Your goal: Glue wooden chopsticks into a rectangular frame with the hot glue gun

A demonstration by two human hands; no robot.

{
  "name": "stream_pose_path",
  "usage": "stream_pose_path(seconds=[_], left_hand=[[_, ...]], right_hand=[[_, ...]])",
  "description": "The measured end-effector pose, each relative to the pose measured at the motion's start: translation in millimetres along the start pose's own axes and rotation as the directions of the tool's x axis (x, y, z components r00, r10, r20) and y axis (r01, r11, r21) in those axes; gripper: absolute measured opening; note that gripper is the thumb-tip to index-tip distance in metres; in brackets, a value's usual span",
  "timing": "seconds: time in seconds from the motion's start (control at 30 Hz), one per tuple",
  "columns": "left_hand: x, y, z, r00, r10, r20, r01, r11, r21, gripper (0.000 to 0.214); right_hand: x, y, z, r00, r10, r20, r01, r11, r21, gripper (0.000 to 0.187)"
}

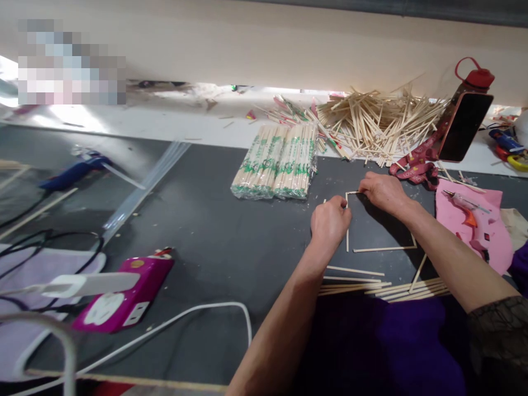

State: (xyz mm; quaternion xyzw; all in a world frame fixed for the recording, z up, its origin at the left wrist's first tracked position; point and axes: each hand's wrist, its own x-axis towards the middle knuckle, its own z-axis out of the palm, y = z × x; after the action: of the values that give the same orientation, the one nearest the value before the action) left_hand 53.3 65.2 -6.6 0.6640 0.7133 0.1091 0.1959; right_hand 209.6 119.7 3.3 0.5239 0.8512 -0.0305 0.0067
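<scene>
A square frame of thin wooden sticks (381, 249) lies flat on the dark table (214, 231). My left hand (329, 223) is closed in a pinch on the frame's left upright stick near its top corner. My right hand (383, 192) is closed on the frame's top stick at the upper corner. The two hands meet at that same corner. Several loose sticks (358, 286) lie on the table just in front of the frame, close to my body.
Two wrapped bundles of sticks (276, 162) and a big loose heap (383, 124) lie beyond. At right, a pink mat (495, 231) carries a glue gun (466, 212); a phone (464, 127) leans on a red-capped bottle. A magenta power strip (127, 297), white cable and blue glue gun (72, 173) are at left.
</scene>
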Motion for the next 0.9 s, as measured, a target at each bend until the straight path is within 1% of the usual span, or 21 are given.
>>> stream_pose_path(seconds=[0.13,0.27,0.37,0.43,0.5,0.57,0.67,0.77,0.83,0.9], left_hand=[[1,0,-0.2,1.0,0.001,0.001,-0.001,1.0,-0.003,0.025],[2,-3,0.8,1.0,-0.001,-0.003,0.001,0.999,-0.04,0.024],[4,-5,2.5,1.0,-0.008,-0.011,0.007,0.997,-0.073,0.024],[5,-6,3.6,1.0,-0.012,-0.019,0.01,0.995,-0.097,0.023],[5,-7,4.3,1.0,-0.016,-0.02,0.013,0.992,-0.129,0.022],[6,-7,4.2,1.0,-0.024,-0.013,0.021,0.985,-0.174,0.021],[5,-8,0.8,1.0,-0.03,-0.003,0.028,0.968,-0.248,0.019],[-1,-8,-6.9,1.0,-0.013,-0.008,0.01,0.962,-0.273,0.018],[-8,-8,-12.5,1.0,0.002,0.001,-0.002,0.97,-0.244,0.019],[-17,-9,-16.4,0.999,0.023,0.033,-0.016,0.981,-0.196,0.019]], right_hand=[[1,-1,-1,1.0,0.011,0.023,-0.011,1.0,0.0,0.031],[1,-2,-5,0.999,0.009,0.039,-0.009,1.0,-0.007,0.032],[-2,-4,-14,0.998,0.013,0.056,-0.011,0.999,-0.04,0.033],[-9,-8,-23,0.999,0.028,0.027,-0.027,0.998,-0.062,0.034],[-20,-13,-33,0.999,0.047,-0.01,-0.048,0.996,-0.071,0.034],[-35,-20,-43,0.998,0.065,-0.015,-0.065,0.995,-0.07,0.033],[-62,-34,-50,0.996,0.071,0.047,-0.068,0.996,-0.062,0.03],[-90,-47,-45,0.99,0.02,0.137,-0.014,0.999,-0.05,0.024],[-106,-52,-36,0.988,-0.009,0.156,0.014,0.999,-0.029,0.022],[-116,-54,-26,0.989,-0.01,0.15,0.012,1.0,-0.01,0.022]])
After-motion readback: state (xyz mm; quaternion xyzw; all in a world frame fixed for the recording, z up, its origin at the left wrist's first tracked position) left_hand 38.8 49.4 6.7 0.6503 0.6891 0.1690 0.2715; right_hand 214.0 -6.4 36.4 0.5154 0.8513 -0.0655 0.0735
